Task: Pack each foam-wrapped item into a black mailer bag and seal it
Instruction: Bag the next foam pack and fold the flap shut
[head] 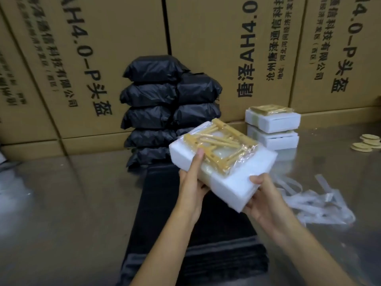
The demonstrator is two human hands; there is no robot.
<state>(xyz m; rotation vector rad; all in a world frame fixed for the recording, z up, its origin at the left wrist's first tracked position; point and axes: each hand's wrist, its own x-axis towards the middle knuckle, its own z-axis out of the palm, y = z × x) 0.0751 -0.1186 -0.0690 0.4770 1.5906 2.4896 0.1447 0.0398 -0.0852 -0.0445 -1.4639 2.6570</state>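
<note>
I have the white foam-wrapped block with a clear-wrapped set of tan plastic parts on top (222, 162) lifted off the worktop, tilted, with both hands on it. My left hand (190, 184) grips its near-left edge, the thumb lying up across the top face and the fingers tucked out of sight beneath. My right hand (266, 199) grips the near-right corner, thumb on top and fingers curled under the foam.

Directly below the block lies a flat stack of empty black mailer bags (198, 244) on the shiny metal worktop (61, 203), mouths toward me. Behind them stands a pile of filled, sealed black mailer bags (165, 104) against the printed brown cardboard cartons (206, 38). Two more white foam-wrapped blocks (272, 126) wait stacked at the right, and peeled clear liner strips (321, 201) lie loose beside my right forearm.

I judge this as the start of a new pack: item in hand, no bag opened yet. Next I would need to free one hand, lift open the top bag's mouth, and slide the block in narrow end first.
</note>
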